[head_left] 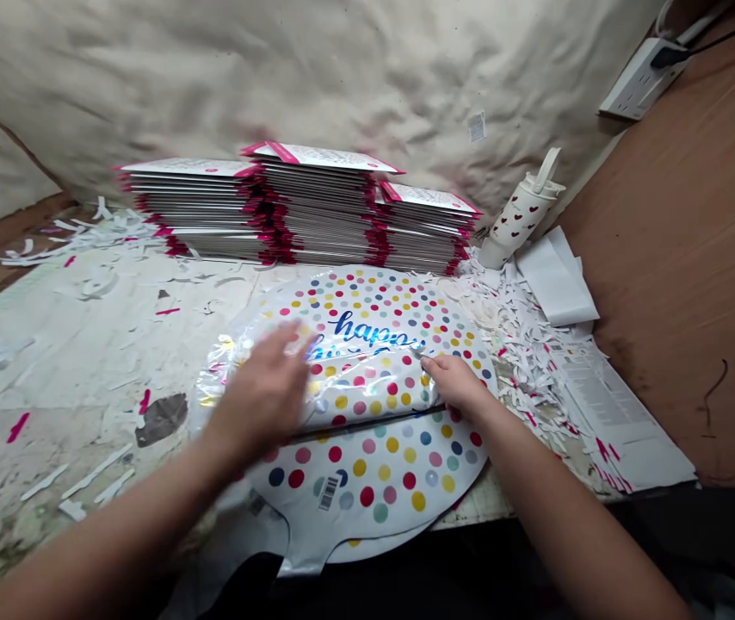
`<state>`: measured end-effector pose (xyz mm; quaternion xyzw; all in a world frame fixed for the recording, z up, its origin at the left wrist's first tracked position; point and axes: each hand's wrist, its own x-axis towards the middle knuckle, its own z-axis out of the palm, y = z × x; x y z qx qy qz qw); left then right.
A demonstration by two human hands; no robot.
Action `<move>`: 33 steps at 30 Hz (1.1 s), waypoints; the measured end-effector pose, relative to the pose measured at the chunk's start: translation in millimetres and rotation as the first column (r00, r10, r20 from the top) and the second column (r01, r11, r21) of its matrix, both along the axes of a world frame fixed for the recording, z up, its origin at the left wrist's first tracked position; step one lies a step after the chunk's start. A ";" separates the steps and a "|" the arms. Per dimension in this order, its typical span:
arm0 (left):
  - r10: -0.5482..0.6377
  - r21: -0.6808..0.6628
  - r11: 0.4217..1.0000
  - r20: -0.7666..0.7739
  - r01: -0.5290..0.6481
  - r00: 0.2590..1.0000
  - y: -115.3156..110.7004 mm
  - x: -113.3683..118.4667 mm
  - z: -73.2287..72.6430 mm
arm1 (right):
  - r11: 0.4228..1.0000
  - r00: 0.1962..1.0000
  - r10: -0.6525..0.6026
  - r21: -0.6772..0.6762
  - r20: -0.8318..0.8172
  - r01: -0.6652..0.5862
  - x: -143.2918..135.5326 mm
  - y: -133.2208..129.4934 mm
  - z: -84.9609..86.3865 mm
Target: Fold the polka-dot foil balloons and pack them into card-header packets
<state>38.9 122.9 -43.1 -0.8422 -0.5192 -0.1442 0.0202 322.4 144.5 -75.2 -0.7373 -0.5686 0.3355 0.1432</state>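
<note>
Flat round foil balloons (377,465) lie overlapped at the table's front edge, white with multicoloured dots. On the top one, shiny blue lettering reads "happy", and the line below is partly covered by a folded-over flap. A barcode and a neck tab show on the lower balloon. My right hand (461,385) pinches the flap's right end between thumb and fingers. Over the left part of the flap is my left hand (264,383), smeared by motion, so its fingers and any contact are unclear.
Three stacks of pink-edged printed packets (322,207) stand along the back. A white tumbler with hearts (519,220) leans at the right, amid paper shreds (522,370). Printed sheets (619,413) lie further right. A power strip (645,79) hangs on the side wall.
</note>
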 end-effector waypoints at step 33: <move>-0.584 -0.498 0.687 0.056 0.529 0.810 -15.3 40.7 -33.3 | 0.482 0.759 0.556 0.614 0.337 -0.626 16.4 -75.6 -17.1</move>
